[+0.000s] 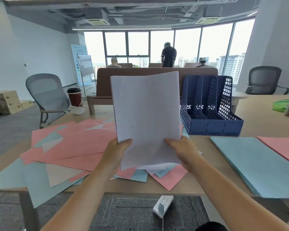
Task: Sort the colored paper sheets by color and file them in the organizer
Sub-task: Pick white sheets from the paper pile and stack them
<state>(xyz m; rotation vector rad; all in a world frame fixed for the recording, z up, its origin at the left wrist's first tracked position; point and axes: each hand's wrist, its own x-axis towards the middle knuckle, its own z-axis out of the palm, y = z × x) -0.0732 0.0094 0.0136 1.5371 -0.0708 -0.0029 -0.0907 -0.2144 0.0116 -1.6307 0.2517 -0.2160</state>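
Observation:
A stack of white sheets (146, 114) stands upright in front of me, above the table. My left hand (118, 151) grips its lower left edge and my right hand (182, 151) grips its lower right edge, thumbs on the near face. Under and left of them lies a loose mess of pink sheets (77, 144) mixed with light blue sheets (40, 179) and a few white ones. The blue plastic organizer (210, 117) with three empty slots stands at the right rear. A neat light blue pile (257, 165) and a pink pile (284, 147) lie at the far right.
The wooden table (207, 184) runs across the view. A paper coffee cup (75, 97) stands at the back left beside a grey chair (47, 95). A green bag (281, 105) lies at the right rear. A white power strip (163, 205) lies on the floor. People are by the far windows.

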